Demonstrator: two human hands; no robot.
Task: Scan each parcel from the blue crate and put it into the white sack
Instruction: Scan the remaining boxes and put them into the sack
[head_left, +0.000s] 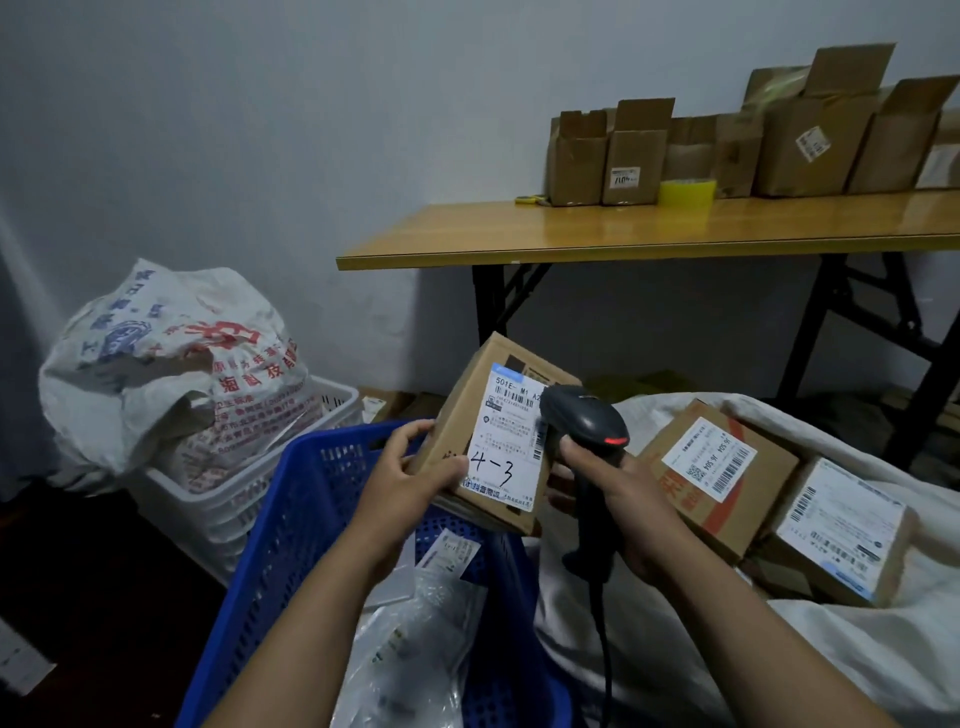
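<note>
Parcel: small brown cardboard box with white label (501, 441), centre frame, above blue plastic crate (311, 519).
Left hand (410, 467): fingers gripping its edge.
Right hand (618, 499): fingers wrapped round black handheld scanner (584, 421).
Tip: aim squarely at the barcode; white sack (675, 649) waits lower right.

Small parcel-sorting room, makeshift — bare white wall (260, 130), folding table (649, 231) at 1 o'clock lined with opened cardboard boxes (634, 156) and yellow tape roll (687, 192). Labelled parcels (722, 478) in a white sack (779, 649) at 4 o'clock, stuffed printed sack (171, 364) on stacked white baskets (218, 499) at 9 — handheld barcode scanner (587, 421) in use.
</note>
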